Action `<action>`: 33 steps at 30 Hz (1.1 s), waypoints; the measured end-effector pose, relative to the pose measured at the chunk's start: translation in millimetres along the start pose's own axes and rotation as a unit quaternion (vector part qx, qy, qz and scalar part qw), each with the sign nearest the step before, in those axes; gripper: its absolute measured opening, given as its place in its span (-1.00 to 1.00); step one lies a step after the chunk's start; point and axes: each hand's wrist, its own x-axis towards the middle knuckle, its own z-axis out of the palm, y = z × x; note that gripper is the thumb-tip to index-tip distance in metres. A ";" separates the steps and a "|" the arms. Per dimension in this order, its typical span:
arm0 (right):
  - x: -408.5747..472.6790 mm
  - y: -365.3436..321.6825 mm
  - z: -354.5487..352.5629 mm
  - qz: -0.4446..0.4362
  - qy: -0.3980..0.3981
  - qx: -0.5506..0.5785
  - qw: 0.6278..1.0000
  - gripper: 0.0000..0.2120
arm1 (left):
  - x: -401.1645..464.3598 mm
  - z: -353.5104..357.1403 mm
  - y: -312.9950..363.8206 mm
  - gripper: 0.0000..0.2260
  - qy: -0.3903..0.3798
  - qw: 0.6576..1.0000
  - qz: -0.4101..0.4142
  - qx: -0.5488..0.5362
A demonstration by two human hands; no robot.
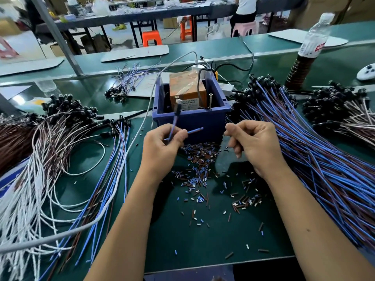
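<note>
Blue wire [194, 130] sits just in front of the blue bin [190, 120], pinched in the left hand [162, 146], its grip clenched round it. The right hand [255, 147] hovers curled; whether it holds anything, I can't tell. Best to take the free end close to the tip and keep it steady above the table [203, 240].

Both bare forearms extended from the near edge of the worktop [213, 236] toward its middle. The left hand [162, 147] pinched a blue wire [194, 131] between thumb and forefinger. The right hand [253, 145] was curled, thumb tip against forefinger.
</note>
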 end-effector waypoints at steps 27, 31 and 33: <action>-10.2 -7.5 30.6 0.015 -0.020 0.049 0.998 -0.91 | -4.4 3.9 10.8 -0.84 -0.095 0.995 0.021 -0.025; -10.1 -8.7 30.5 0.033 -0.006 0.047 0.998 -0.88 | -4.7 2.6 13.1 -0.84 -0.095 0.995 0.026 -0.016; -6.5 -8.5 23.8 0.053 0.045 0.085 0.994 -0.81 | -4.1 -1.1 11.8 -0.84 -0.073 0.997 0.025 -0.018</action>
